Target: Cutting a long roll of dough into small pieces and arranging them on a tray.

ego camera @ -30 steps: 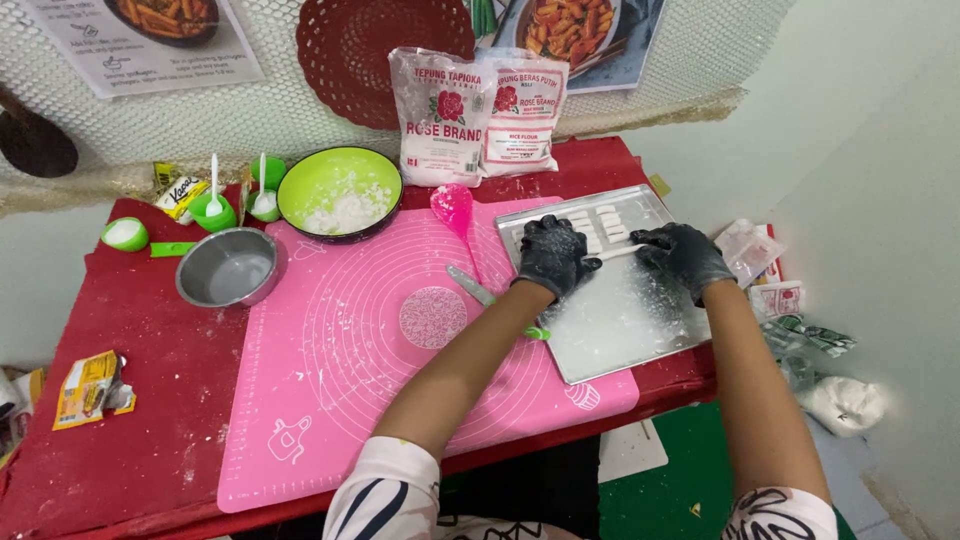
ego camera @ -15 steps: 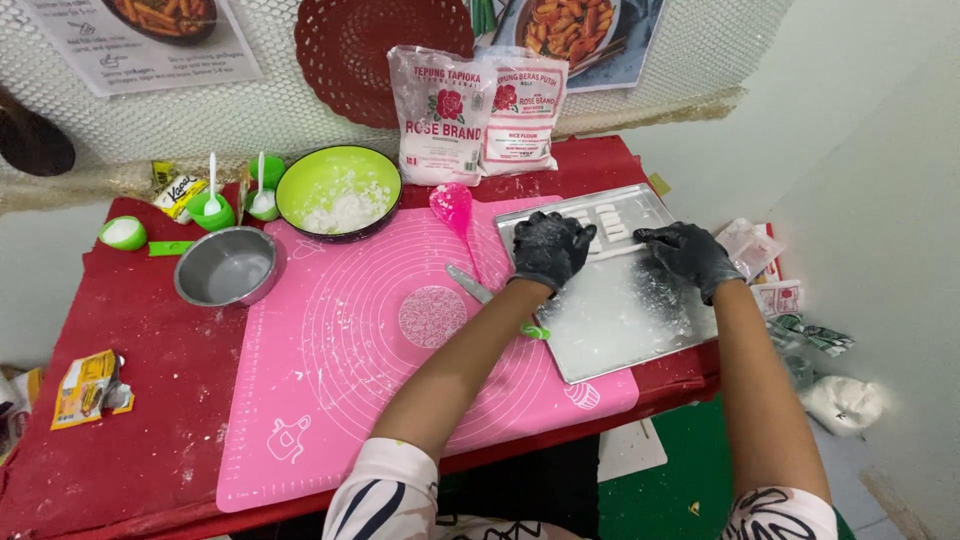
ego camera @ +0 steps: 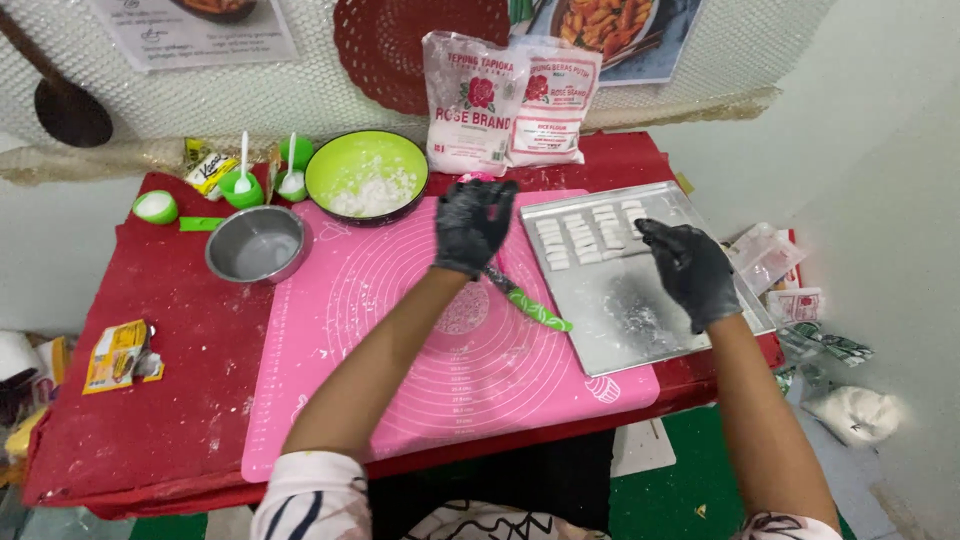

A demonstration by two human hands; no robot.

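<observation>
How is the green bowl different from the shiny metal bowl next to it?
The green bowl is bright lime inside with a dark outer rim; the metal bowl is plain silver. The green bowl looks wider, the metal bowl smaller. The green bowl holds white lumps, while the metal bowl shows only a pale film at its bottom. Both are round, stand upright, and neither gloved hand touches them.

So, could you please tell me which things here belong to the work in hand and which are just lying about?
In use:
- left hand, gloved, over the pink mat
- right hand, gloved, over the metal tray
- white dough pieces in rows on the tray
- green-handled knife on the mat

Lying about:
- green bowl
- steel bowl
- two flour bags
- yellow packet
</observation>
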